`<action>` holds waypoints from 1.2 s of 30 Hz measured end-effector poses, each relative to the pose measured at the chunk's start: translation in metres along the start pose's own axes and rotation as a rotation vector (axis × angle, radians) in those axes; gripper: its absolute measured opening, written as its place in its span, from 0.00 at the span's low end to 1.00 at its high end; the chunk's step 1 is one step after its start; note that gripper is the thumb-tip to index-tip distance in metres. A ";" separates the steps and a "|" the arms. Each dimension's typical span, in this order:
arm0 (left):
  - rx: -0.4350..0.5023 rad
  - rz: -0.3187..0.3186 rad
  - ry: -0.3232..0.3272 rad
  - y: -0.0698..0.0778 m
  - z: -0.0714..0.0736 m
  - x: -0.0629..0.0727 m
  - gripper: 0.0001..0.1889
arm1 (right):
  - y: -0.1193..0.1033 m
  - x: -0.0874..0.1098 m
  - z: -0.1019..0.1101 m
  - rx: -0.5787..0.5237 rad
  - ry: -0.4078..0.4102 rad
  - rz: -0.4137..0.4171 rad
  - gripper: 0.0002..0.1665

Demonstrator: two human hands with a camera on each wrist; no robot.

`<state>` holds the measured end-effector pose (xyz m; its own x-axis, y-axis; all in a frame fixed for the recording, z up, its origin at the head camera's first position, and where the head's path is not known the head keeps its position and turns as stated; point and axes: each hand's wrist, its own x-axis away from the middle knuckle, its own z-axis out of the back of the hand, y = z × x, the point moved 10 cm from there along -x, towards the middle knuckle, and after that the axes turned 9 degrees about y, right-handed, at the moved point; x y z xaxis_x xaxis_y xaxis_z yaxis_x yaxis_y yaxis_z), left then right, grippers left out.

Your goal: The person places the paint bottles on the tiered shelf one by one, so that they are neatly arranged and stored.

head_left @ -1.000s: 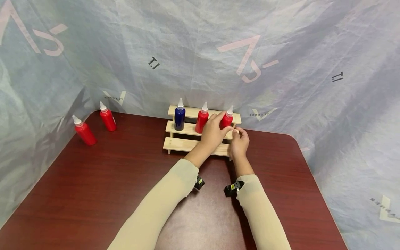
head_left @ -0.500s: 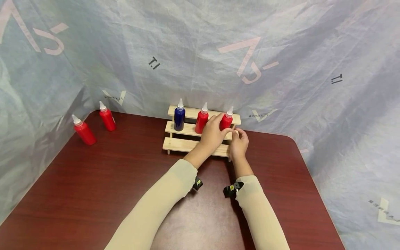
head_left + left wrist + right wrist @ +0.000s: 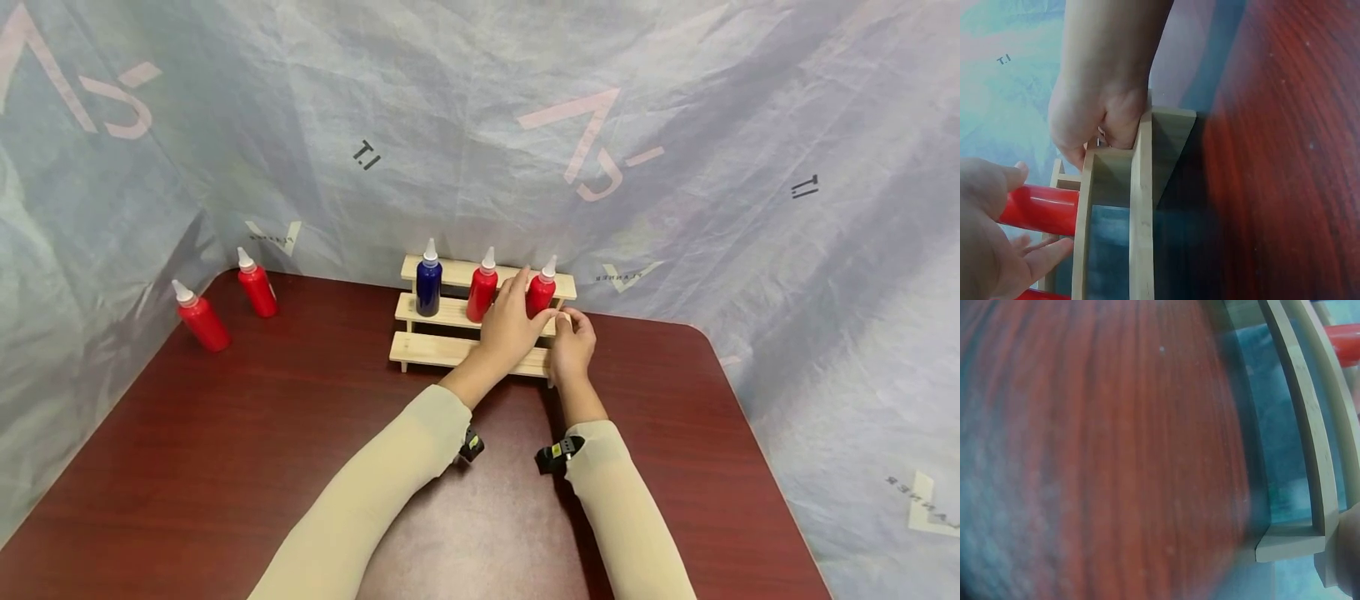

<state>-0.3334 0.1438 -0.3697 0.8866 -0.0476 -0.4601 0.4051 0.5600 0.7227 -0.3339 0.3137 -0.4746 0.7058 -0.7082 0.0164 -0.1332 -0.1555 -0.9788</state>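
Note:
A three-step wooden display rack (image 3: pixel 431 348) stands at the back of the table. On its middle step are a blue bottle (image 3: pixel 428 289), a red bottle (image 3: pixel 482 293) and, at the right end, another red bottle (image 3: pixel 540 295), all upright with white nozzle caps. My left hand (image 3: pixel 507 327) is at the right-end bottle, its fingers spread either side of the red body (image 3: pixel 1047 209) in the left wrist view. Curled at the rack's right end, my right hand (image 3: pixel 573 348) grips the end of the middle step; its fingertips are partly hidden by the wood.
Two more red bottles, one nearer (image 3: pixel 204 323) and one farther (image 3: pixel 258 290), stand by the table's left edge. The dark red wooden table (image 3: pixel 300 433) reaches back to a grey fabric curtain (image 3: pixel 465 125) with printed marks.
The left hand's fingers have loosened from the right-end red bottle and shifted slightly left. That bottle stays on the middle step. The right hand keeps its place on the rack.

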 end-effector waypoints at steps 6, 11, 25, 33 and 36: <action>-0.035 -0.003 0.003 0.005 0.004 0.004 0.48 | -0.001 0.001 0.000 -0.001 0.001 0.003 0.11; -0.041 -0.002 -0.005 0.005 0.006 0.008 0.47 | -0.004 0.002 0.000 -0.003 -0.002 0.005 0.12; -0.028 0.010 -0.061 0.000 0.009 0.026 0.43 | -0.005 0.004 0.000 0.001 0.000 0.006 0.14; 0.014 -0.017 -0.049 0.001 0.020 0.034 0.40 | -0.007 0.004 0.001 -0.004 0.005 0.009 0.11; 0.020 -0.018 -0.048 0.001 0.024 0.037 0.38 | -0.005 0.005 0.002 -0.005 0.005 0.002 0.11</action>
<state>-0.2951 0.1230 -0.3734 0.8887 -0.0968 -0.4482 0.4248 0.5417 0.7253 -0.3283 0.3121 -0.4695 0.7018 -0.7122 0.0159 -0.1376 -0.1575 -0.9779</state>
